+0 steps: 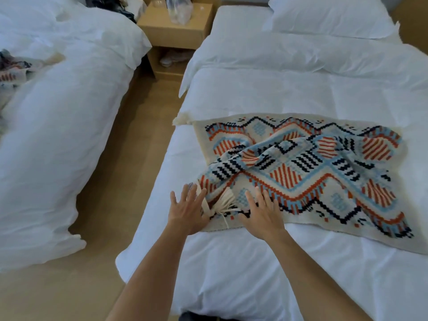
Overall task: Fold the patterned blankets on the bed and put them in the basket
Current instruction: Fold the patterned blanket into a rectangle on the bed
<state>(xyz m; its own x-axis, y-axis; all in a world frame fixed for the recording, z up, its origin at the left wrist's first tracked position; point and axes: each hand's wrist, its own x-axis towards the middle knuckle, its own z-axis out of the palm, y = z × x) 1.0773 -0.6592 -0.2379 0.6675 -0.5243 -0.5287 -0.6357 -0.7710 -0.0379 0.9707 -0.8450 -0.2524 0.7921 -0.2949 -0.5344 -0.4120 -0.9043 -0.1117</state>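
Observation:
A patterned blanket [308, 172] in cream, blue, orange and black lies folded over and rumpled on the right bed [254, 262]. A cream tassel [225, 203] sits at its near left corner. My left hand [186, 210] rests flat with fingers spread at that corner's edge. My right hand [262, 213] lies flat on the blanket just right of the tassel, fingers apart. Neither hand grips the fabric. A second patterned blanket [12, 70] lies crumpled on the left bed [58, 135]. No basket is in view.
A wooden nightstand [176, 31] stands between the beds, with a clear plastic bag [179, 9] on top. A pillow [328, 17] lies at the head of the right bed. Bare wooden floor [111, 186] runs between the beds.

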